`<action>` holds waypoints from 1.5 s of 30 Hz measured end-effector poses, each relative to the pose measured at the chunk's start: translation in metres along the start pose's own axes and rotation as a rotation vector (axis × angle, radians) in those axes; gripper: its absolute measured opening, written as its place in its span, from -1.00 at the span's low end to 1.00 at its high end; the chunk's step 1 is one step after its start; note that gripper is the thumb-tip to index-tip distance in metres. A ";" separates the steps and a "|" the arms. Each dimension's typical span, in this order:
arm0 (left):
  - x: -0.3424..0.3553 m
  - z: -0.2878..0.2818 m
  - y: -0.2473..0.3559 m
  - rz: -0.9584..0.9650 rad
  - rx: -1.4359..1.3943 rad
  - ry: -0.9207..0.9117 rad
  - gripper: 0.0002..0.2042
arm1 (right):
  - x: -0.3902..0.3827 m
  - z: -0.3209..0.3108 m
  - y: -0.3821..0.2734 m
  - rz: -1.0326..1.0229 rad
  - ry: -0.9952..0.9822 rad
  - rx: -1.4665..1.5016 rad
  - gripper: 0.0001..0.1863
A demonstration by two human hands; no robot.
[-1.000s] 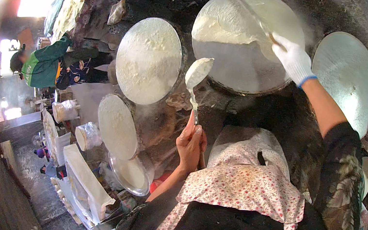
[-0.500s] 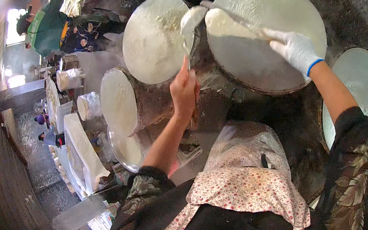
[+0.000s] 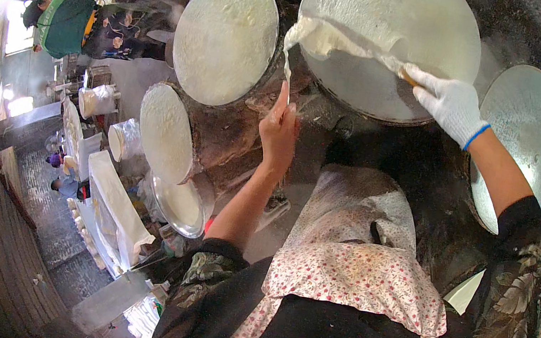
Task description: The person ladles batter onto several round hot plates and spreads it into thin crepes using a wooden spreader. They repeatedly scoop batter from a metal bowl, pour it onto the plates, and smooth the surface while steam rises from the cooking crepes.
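In front of me stands a large round pan (image 3: 395, 119) of white, frothy liquid. My left hand (image 3: 278, 136), bare, is closed around the handle of a ladle (image 3: 294, 48); its white-coated bowl is at the pan's left edge. My right hand (image 3: 452, 108), in a white glove with a blue cuff, grips a long, thin paddle (image 3: 392, 63) reaching leftward across the pan. White froth lies thick along the paddle and meets the ladle's bowl. Below the paddle the surface looks greyer and smoother.
Similar white-filled pans stand at the left (image 3: 225, 38), lower left (image 3: 168, 135) and right (image 3: 526, 149). A smaller metal basin (image 3: 178, 209) sits nearer me. A person in a green top (image 3: 67, 21) is at far left, beyond a long white-covered table (image 3: 116, 203).
The ladle has moved from the left pan's edge to the large pan's left edge. My gloved hand has shifted slightly right and nearer. The person in green has raised an arm.
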State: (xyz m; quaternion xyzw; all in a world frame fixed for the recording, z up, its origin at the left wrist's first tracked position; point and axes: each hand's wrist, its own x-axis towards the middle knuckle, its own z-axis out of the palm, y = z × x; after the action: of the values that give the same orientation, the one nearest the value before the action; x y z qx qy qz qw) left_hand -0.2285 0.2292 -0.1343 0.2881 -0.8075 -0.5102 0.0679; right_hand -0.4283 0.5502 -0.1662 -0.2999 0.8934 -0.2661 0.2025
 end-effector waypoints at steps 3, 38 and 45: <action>-0.030 -0.004 0.005 -0.085 -0.042 -0.019 -0.49 | -0.030 -0.010 -0.011 0.060 -0.050 0.007 -0.52; -0.031 -0.236 -0.002 0.228 -0.444 -0.438 -0.47 | 0.030 0.179 -0.267 0.528 0.592 0.780 -0.28; -0.031 -0.231 -0.003 0.249 -0.482 -0.580 -0.42 | -0.010 0.173 -0.267 0.709 0.861 1.014 -0.30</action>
State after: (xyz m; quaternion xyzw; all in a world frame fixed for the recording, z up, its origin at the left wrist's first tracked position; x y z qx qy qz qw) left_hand -0.1087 0.0634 -0.0228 0.0079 -0.6789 -0.7333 -0.0359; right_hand -0.2168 0.3142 -0.1386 0.2662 0.7045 -0.6575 0.0222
